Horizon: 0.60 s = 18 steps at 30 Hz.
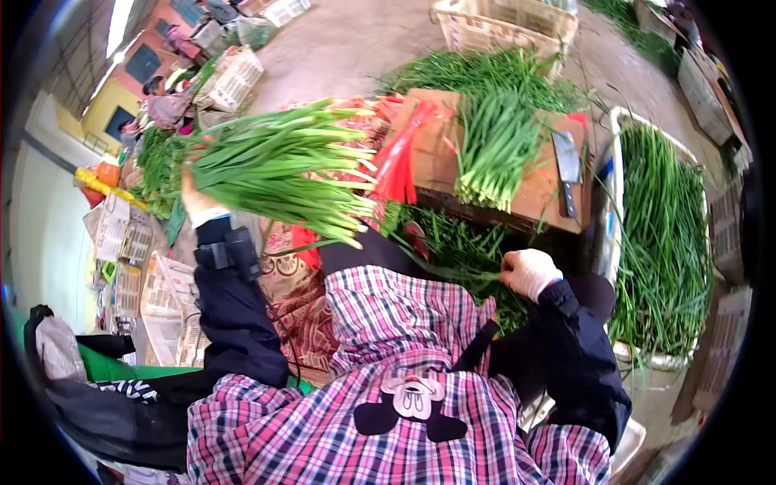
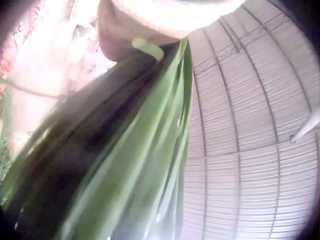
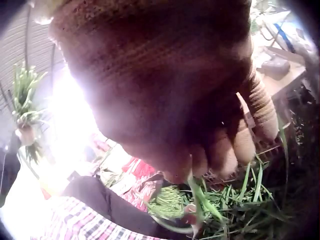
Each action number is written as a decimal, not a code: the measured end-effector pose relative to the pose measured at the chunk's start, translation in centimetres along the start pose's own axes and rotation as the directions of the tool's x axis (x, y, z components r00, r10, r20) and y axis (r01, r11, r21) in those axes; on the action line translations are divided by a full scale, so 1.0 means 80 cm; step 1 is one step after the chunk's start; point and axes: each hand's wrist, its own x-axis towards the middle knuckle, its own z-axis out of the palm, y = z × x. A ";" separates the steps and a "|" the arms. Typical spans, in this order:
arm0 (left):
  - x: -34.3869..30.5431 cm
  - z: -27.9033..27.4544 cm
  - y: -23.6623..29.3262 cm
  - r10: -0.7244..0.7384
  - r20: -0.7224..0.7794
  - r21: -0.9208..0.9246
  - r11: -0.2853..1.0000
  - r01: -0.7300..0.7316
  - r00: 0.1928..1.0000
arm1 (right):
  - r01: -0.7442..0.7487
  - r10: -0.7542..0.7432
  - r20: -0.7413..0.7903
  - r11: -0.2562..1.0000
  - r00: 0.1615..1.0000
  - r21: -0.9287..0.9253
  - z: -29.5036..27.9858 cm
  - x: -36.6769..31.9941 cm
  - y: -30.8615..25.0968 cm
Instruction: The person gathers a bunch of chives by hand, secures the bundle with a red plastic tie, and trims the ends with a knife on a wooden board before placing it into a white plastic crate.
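Observation:
My left hand [image 1: 196, 192] grips a thick bunch of garlic chives [image 1: 279, 166] by its leafy end, raised at the left with the pale cut ends pointing right. In the left wrist view the long flat leaves [image 2: 135, 165] run down from the hand. Over the lap's right side, my right hand [image 1: 529, 273], in a pale knit glove, pinches a few thin chive blades [image 1: 477, 275]. Its curled fingers [image 3: 220, 155] show in the right wrist view, with a loose blade [image 3: 200, 197] hanging beneath them. Another bunch of chives [image 1: 497, 149] lies on a wooden board [image 1: 436, 174].
Red ties [image 1: 400, 162] and a cleaver [image 1: 567, 166] lie on the board. Loose chives [image 1: 453, 242] cover the floor below it. A white tub [image 1: 618, 162] full of chives stands at the right; a plastic crate [image 1: 501, 24] stands behind. Other people [image 1: 170, 105] sit far left.

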 end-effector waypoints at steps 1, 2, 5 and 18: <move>0.000 0.002 -0.009 -0.102 0.029 -0.220 0.970 0.106 0.994 | 0.056 -0.054 -0.066 0.998 0.996 0.033 -0.005 -0.002 -0.008; -0.003 0.017 -0.022 -0.025 -0.185 -0.114 0.993 0.004 0.982 | 0.140 -0.130 -0.120 0.987 0.984 0.084 -0.012 0.000 -0.021; -0.005 0.028 -0.055 0.095 -0.430 0.077 0.995 -0.068 0.898 | 0.288 -0.203 -0.230 0.847 0.952 0.446 -0.025 0.009 -0.067; -0.008 0.031 -0.097 -0.113 -0.409 -0.145 0.988 0.057 0.905 | 0.124 -0.223 -0.147 -0.111 0.964 0.986 0.061 0.073 -0.153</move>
